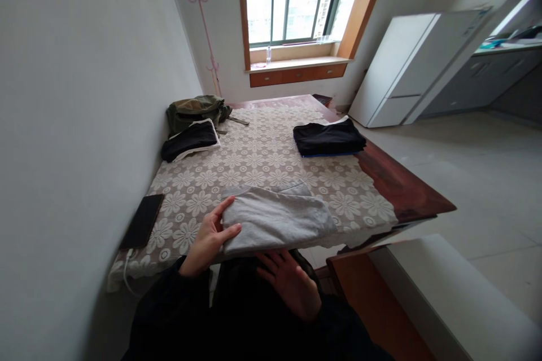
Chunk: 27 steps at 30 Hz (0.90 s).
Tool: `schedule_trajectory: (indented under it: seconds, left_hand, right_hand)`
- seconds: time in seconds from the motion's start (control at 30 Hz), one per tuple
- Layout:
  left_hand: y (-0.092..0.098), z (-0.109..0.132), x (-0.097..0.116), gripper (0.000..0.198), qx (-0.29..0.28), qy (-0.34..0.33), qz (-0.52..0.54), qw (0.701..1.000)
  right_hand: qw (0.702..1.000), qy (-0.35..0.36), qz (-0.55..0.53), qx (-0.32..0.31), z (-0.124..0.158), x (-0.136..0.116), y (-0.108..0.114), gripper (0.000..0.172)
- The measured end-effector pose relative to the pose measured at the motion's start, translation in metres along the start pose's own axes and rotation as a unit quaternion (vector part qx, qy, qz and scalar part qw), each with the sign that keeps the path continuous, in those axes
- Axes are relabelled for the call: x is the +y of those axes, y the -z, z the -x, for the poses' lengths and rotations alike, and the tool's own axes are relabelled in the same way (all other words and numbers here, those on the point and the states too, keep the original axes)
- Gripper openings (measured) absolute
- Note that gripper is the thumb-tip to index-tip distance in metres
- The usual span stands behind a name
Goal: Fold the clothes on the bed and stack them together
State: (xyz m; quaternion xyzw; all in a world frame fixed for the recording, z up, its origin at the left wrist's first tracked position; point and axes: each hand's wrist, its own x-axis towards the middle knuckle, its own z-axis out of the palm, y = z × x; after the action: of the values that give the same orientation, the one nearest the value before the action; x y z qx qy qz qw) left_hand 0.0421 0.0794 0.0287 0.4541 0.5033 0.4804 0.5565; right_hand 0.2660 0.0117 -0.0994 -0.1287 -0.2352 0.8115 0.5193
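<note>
A folded light-grey garment (277, 219) lies at the near edge of the table; its exact kind does not show. My left hand (212, 234) holds its left end, with thumb and index finger on the cloth and the other fingers partly hidden. Just below the garment's near edge is my right hand (292, 282), palm facing up and fingers spread. Its fingertips reach the underside of that edge, and I cannot tell if they touch it.
The table has a floral lace tablecloth (258, 146). On it are two dark folded clothes stacks, left (190, 142) and right (328, 138), a green backpack (197, 110) and a plugged-in black tablet or phone (143, 221). A wooden bench (381, 304) stands at the near right.
</note>
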Motion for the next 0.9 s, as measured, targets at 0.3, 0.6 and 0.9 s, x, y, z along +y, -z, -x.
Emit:
schedule_trajectory:
  seconds: [0.3,0.6,0.9]
  left_hand:
    - [0.054,0.054,-0.008,0.086,0.016,0.042,-0.034,0.998]
    - [0.079,0.07,-0.017,0.089,-0.01,0.045,-0.055,0.997]
    - [0.037,0.049,0.024,0.089,-0.036,-0.004,-0.029,0.999]
  right_hand:
    - [0.969,0.042,0.114,0.217,0.009,-0.036,0.001,0.063]
    - [0.951,-0.076,0.226,0.195,0.013,-0.093,-0.014,0.086]
    - [0.923,-0.023,0.357,0.144,-0.012,-0.179,-0.037,0.094]
